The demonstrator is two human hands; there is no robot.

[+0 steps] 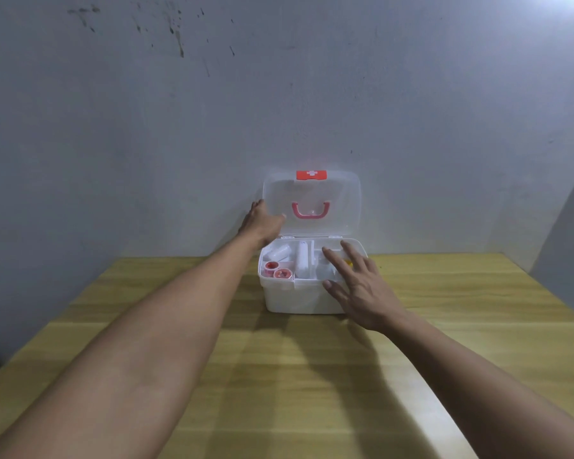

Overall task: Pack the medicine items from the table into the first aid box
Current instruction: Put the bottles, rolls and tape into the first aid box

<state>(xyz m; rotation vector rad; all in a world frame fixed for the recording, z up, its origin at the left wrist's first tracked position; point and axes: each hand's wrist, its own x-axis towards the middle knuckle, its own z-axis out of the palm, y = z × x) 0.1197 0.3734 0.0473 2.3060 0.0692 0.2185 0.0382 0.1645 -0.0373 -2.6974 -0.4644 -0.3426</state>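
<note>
A white first aid box [297,298] stands at the far middle of the wooden table, its clear lid [332,207] raised upright with a red clasp on top and a pink handle. Its top tray holds two red tape rolls [277,270], white bandage rolls [301,260] and other white items. My left hand [261,223] grips the lid's left edge, thumb in front and fingers behind it. My right hand [358,283] hovers flat over the box's right side, fingers spread and holding nothing; something yellow [348,262] shows under its fingers.
The wooden table [279,376] runs up to a grey wall [179,127] just behind the box. The table's right edge meets another grey wall panel at the far right. A dark gap lies off the table's left edge.
</note>
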